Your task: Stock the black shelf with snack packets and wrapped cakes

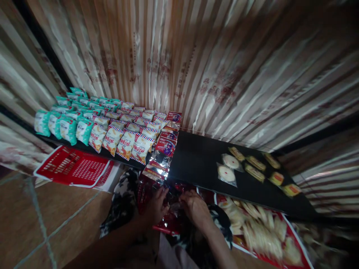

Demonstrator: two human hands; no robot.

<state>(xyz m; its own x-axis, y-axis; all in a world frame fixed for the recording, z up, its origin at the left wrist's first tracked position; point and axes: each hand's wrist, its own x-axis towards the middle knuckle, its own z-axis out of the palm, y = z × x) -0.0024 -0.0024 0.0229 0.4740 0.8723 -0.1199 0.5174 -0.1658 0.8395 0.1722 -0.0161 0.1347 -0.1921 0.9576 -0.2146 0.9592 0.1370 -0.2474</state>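
A shiny red plastic bag (168, 224) lies across my lap below the front edge of the black shelf. My left hand (157, 206) is at the bag's left side, its fingers curled on the plastic. On the other side my right hand (194, 205) grips the bag's edge with bent fingers. The bag's contents are too dark to make out. Just above my hands, a row of red and silver snack packets (165, 145) runs from the shelf's front edge to the back, the nearest ones overlapping.
White shrimp-snack bags (143, 146) and teal bags (68, 129) stand in rows on the left of the black shelf (193, 160). Round white cakes (227, 173) and small yellow packets (254, 172) lie to the right. A red printed bag (75, 168) and an open bag of pale cakes (262, 235) are below.
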